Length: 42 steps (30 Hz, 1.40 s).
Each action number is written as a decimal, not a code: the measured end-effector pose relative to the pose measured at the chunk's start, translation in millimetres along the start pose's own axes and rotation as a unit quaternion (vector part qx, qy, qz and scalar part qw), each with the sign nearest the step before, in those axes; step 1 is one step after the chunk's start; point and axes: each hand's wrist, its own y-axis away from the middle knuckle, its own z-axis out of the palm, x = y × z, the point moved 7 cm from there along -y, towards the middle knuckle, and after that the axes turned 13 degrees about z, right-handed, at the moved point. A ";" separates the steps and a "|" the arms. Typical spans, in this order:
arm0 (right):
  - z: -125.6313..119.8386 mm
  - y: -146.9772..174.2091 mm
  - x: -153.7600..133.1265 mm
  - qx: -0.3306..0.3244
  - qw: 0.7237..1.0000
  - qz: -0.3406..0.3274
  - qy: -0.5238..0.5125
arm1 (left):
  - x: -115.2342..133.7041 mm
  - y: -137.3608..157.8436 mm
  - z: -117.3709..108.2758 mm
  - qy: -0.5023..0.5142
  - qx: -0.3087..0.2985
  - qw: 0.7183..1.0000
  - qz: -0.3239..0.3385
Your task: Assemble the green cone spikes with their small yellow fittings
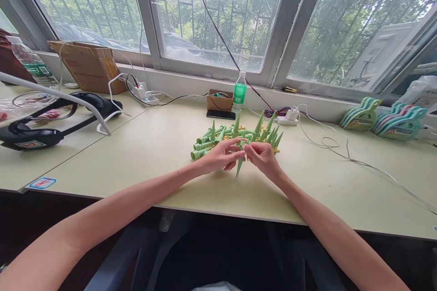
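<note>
In the head view, my left hand point(221, 156) has its fingers closed round a green plastic spike point(240, 167), the kind used for watering plants, its point hanging downward. My right hand point(263, 157) is closed in a pinch at the spike's upper end; what lies between its fingertips is too small to make out. Just behind both hands is a pile of the same green parts: ribbed tubes point(201, 146) lie on the left, and several cone spikes point(257, 126) stand point up on the right. Small yellow pieces point(276, 150) show among them.
Behind the pile are a dark phone point(221, 114), a small cardboard box point(220, 101) and a water bottle point(240, 90). White cables point(348, 154) run across the right side, near stacked green hangers point(362, 114). A black headset point(61, 118) rests at left.
</note>
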 end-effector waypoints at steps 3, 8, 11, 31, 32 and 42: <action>0.7 0.0 0.0 -0.001 1.000 0.001 -0.002 | -1.9 0.4 -0.6 -0.003 0.002 1.000 0.002; 2.0 0.3 0.9 -0.003 1.000 0.006 0.000 | -4.0 1.2 -0.5 0.012 0.008 1.000 -0.001; 2.5 0.3 1.9 -0.004 1.000 0.009 0.006 | -4.6 1.1 -0.5 0.017 0.012 1.000 0.000; 4.2 0.8 5.4 -0.014 0.999 0.029 0.005 | -3.4 0.8 0.5 0.024 0.032 0.999 0.000; 4.2 0.9 5.4 -0.014 0.999 0.030 0.004 | -3.3 0.8 0.4 0.023 0.033 0.999 -0.002; 3.8 0.1 4.9 -0.018 0.999 0.026 -0.011 | 2.3 2.1 2.2 0.013 0.031 0.999 -0.005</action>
